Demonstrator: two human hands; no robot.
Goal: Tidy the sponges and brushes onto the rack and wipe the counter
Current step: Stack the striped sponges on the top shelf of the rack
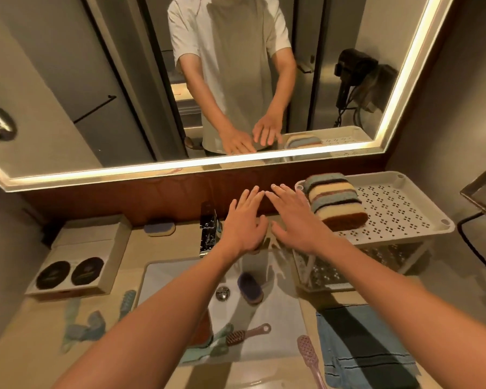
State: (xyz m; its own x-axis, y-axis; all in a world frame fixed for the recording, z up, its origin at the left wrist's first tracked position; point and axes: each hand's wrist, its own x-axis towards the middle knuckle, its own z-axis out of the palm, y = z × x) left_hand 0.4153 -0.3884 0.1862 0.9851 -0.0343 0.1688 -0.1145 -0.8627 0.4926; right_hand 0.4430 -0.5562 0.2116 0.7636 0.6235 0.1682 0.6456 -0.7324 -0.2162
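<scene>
My left hand (243,220) and my right hand (295,217) stretch forward side by side over the back of the counter, fingers straight and spread, holding nothing. A stack of striped sponges (334,203) lies on the top shelf of the white perforated rack (399,209), just right of my right hand. A blue sponge (159,228) sits at the back left by the wall. A dark scrub brush (250,287) and a pink brush (247,334) lie in the sink (281,313). Teal brushes (127,301) lie on the counter at left, a pink brush (309,357) at the sink's right rim.
A chrome faucet (208,231) stands left of my left hand. A box with two dark round lids (76,265) is at left. A blue striped towel (362,346) lies on the counter at right. A lit mirror (208,80) fills the wall ahead.
</scene>
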